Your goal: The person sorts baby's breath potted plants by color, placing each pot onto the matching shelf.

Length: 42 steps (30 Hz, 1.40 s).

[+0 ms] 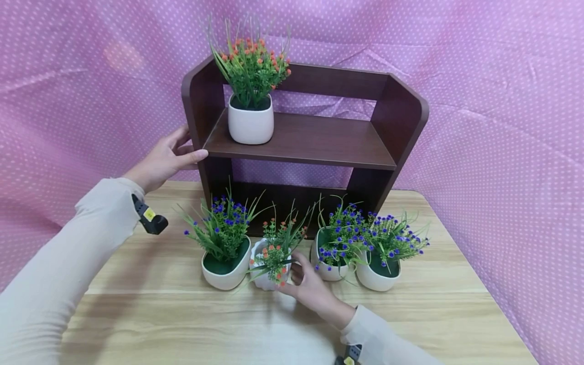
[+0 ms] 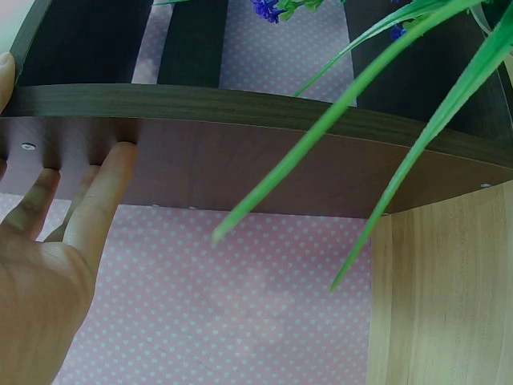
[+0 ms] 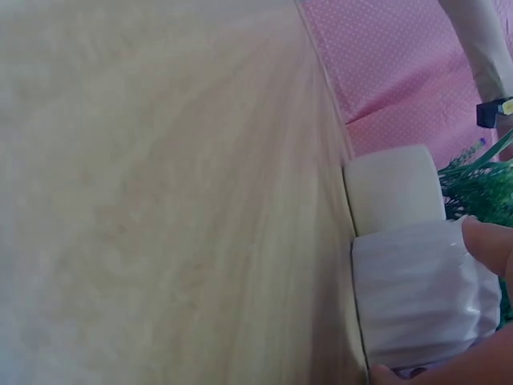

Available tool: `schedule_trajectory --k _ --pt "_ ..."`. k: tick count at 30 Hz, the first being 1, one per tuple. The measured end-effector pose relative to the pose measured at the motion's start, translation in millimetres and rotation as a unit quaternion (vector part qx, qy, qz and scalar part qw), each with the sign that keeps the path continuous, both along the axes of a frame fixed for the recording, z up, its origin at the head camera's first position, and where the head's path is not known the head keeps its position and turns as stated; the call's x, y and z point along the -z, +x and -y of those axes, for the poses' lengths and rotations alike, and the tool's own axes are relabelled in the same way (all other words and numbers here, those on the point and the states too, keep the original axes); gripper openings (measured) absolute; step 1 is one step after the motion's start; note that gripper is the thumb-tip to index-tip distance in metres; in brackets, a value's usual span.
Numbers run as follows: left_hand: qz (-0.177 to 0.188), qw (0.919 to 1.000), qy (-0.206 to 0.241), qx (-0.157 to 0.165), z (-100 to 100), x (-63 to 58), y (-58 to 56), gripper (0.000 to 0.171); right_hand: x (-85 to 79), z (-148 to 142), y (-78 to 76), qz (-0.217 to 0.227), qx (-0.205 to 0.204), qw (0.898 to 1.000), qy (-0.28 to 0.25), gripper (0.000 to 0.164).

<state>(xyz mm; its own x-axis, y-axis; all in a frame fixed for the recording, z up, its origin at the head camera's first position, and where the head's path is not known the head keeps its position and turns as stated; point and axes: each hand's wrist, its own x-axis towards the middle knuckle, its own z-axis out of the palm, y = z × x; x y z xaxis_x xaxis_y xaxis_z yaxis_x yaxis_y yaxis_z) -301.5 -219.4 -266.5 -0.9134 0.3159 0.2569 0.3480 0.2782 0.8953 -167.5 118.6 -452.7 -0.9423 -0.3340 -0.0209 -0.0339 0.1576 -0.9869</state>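
My left hand (image 1: 160, 161) grips the left side panel of a dark brown two-tier shelf (image 1: 319, 139). Its fingertips press the panel's outer face, seen in the left wrist view, while the thumb lies over the front edge. Low in front of the shelf, my right hand (image 1: 315, 291) holds a small artificial potted plant (image 1: 270, 263) with orange flowers; thumb and fingers go round its white ribbed pot (image 3: 421, 297). That pot stands on the table, close beside a smooth white pot (image 3: 397, 191). Leaves and flowers hide part of its rim in the head view.
An orange-flowered plant in a white pot (image 1: 251, 121) stands on the upper tier at left. Blue-flowered potted plants flank the held one: one at left (image 1: 226, 268), two at right (image 1: 329, 268) (image 1: 378, 274). Pink dotted cloth (image 1: 493, 152) hangs behind the wooden table (image 1: 191, 324).
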Motion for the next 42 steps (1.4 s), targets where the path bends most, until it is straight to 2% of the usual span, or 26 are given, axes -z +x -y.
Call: schedule_trajectory --k 5,10,16,24,33,40,42 --pt "0.0 1.0 0.001 0.002 0.9 0.6 -2.5 0.069 3.3 6.0 -10.1 0.004 0.007 1.0 0.007 0.088" --pt "0.002 1.0 0.004 0.005 0.7 1.5 -4.2 0.07 8.5 7.6 -19.4 -0.018 -0.015 0.999 -0.024 0.086" --pt "0.005 1.0 0.002 0.001 1.6 0.2 -3.9 0.071 10.8 7.8 -25.6 -0.032 -0.032 0.999 -0.019 0.088" --pt "0.005 0.9995 0.027 0.013 0.4 2.3 -6.8 0.07 10.2 0.4 -33.0 -0.043 -0.039 0.997 0.059 0.091" --pt "0.002 0.9998 0.017 0.008 -0.5 1.3 -5.7 0.07 9.0 0.9 -29.4 -0.035 -0.039 0.997 0.061 0.089" --pt "0.003 0.9997 0.021 0.01 1.2 2.9 -6.7 0.069 5.1 1.3 -18.5 -0.017 0.016 0.993 0.113 0.112" --pt "0.003 0.9998 0.015 0.01 1.5 3.0 -6.0 0.069 3.5 1.3 -15.6 -0.007 0.016 0.995 0.099 0.111"
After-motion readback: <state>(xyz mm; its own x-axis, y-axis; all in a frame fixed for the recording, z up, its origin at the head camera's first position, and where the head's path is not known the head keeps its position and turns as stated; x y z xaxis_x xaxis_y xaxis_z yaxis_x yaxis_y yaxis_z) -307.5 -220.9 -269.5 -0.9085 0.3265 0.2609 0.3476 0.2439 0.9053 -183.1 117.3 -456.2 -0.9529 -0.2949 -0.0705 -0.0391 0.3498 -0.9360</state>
